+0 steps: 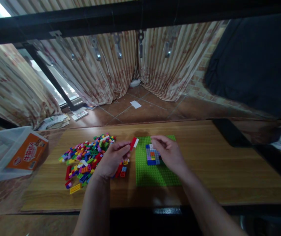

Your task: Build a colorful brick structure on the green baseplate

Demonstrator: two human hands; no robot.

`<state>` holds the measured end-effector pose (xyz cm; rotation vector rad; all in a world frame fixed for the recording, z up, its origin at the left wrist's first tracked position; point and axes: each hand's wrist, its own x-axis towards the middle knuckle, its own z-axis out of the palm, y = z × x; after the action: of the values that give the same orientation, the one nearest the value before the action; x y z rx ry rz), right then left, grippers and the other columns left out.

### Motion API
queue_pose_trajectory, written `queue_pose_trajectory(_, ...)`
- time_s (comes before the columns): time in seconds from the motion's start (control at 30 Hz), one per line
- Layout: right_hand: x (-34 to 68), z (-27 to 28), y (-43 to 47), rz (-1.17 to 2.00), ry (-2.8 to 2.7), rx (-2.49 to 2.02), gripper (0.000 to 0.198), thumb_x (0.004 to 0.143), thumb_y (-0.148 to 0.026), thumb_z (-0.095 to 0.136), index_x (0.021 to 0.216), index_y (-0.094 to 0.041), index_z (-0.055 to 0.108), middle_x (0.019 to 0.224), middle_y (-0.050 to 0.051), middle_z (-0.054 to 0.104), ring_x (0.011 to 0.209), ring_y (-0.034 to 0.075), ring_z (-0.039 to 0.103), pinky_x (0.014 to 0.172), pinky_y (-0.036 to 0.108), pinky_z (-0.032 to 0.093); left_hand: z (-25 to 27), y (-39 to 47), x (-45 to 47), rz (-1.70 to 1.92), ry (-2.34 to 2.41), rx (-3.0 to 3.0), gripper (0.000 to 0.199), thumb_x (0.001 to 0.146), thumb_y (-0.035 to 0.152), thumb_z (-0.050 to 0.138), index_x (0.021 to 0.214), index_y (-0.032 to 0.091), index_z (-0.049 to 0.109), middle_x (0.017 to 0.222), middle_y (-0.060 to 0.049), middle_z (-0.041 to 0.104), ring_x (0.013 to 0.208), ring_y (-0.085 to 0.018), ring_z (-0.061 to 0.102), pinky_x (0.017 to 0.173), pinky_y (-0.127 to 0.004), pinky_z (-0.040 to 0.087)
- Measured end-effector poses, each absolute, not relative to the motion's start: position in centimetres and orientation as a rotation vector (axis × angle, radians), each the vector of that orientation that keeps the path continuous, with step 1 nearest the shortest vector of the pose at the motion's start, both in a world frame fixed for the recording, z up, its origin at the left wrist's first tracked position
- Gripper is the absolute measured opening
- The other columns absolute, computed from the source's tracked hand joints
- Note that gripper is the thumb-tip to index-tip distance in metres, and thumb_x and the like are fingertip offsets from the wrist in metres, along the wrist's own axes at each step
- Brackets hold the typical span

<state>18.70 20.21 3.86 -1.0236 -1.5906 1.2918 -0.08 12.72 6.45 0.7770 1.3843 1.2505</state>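
Pinched between the thumb and fingers of my left hand (115, 154) is a red toy brick (132, 144) with a white brick (136, 142) at its far end. That hand is raised beside the left edge of a green baseplate (142, 177). On the plate sits a small build (152, 158) of blue, grey, red and yellow bricks. My right hand (167, 152) hovers over the build's right side, fingers curled together; whether a small piece is between them I cannot make out. A heap of mixed loose bricks (81, 164) lies left of my left hand, partly hidden by it.
The wooden table (204, 157) carries the plate and bricks. A clear plastic bin (0, 157) with an orange label stands off its left end. A black strap-like object (229, 131) crosses the right side. Beyond are curtains (106, 72) and a dark bar (130, 19).
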Motion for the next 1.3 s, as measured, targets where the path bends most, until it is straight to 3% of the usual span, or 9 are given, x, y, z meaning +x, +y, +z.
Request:
queue_pose_trajectory(0.07, 17.7, 4.1, 19.6, 1.430, -1.470, -0.962, 0.029, 0.077, -0.041, 0.067, 0.099, -0.023, 0.068, 0.083, 0.001, 0.068, 0.071, 0.015, 0.060, 0.064, 0.028, 0.047, 6.4, 12.8, 1.0, 1.242, 1.300, 0.752, 0.032, 0.066, 0.035, 0.074, 0.089, 0.013, 0.071, 0.071, -0.001, 0.060, 0.060, -0.008, 0.050, 0.053, -0.019, 0.039)
queue_pose_trajectory(0.3, 16.7, 5.1, 18.8, 1.631, -1.281, -0.922, 0.028, 0.066, -0.044, 0.076, 0.079, -0.021, 0.069, 0.060, -0.003, 0.059, 0.055, 0.010, 0.050, 0.053, 0.024, 0.041, 6.4, 13.2, 2.7, 1.198, 1.196, 0.859, 0.031, 0.075, 0.036, 0.070, 0.096, 0.014, 0.069, 0.076, -0.001, 0.064, 0.065, -0.010, 0.057, 0.062, -0.022, 0.047)
queue_pose_trajectory(0.53, 18.0, 5.2, 18.8, 1.675, -1.371, -0.872, 0.025, 0.068, -0.043, 0.075, 0.076, -0.020, 0.069, 0.063, -0.003, 0.061, 0.056, 0.010, 0.051, 0.053, 0.024, 0.042, 6.4, 13.2, 3.3, 1.157, 1.252, 0.963, 0.023, 0.074, 0.033, 0.071, 0.084, 0.013, 0.067, 0.067, 0.000, 0.064, 0.058, -0.009, 0.057, 0.057, -0.021, 0.046)
queue_pose_trajectory(0.77, 18.7, 5.0, 19.3, 1.732, -1.328, -0.815, 0.022, 0.071, -0.040, 0.074, 0.078, -0.020, 0.070, 0.061, -0.003, 0.061, 0.055, 0.009, 0.050, 0.056, 0.024, 0.041, 5.8, 13.3, 3.9, 1.228, 1.124, 0.754, 0.027, 0.069, 0.034, 0.075, 0.084, 0.014, 0.067, 0.070, -0.001, 0.067, 0.057, -0.009, 0.059, 0.057, -0.021, 0.046)
queue_pose_trajectory(1.07, 21.0, 5.5, 21.7, 1.604, -0.945, -0.996, 0.024, 0.060, -0.035, 0.082, 0.070, -0.019, 0.067, 0.064, -0.004, 0.059, 0.055, 0.008, 0.048, 0.054, 0.023, 0.040, 3.8, 14.3, 3.9, 1.141, 1.666, 1.191, 0.017, 0.076, 0.031, 0.062, 0.073, 0.015, 0.068, 0.064, 0.001, 0.063, 0.059, -0.011, 0.054, 0.057, -0.021, 0.039)
queue_pose_trajectory(1.3, 21.9, 5.4, 22.2, 1.515, -0.905, -1.068, 0.025, 0.058, -0.035, 0.082, 0.069, -0.019, 0.066, 0.064, -0.003, 0.060, 0.054, 0.007, 0.048, 0.053, 0.022, 0.040, 3.4, 14.8, 4.6, 0.902, 2.011, 1.400, 0.021, 0.081, 0.029, 0.055, 0.081, 0.016, 0.072, 0.072, -0.002, 0.070, 0.064, -0.014, 0.060, 0.059, -0.023, 0.039)
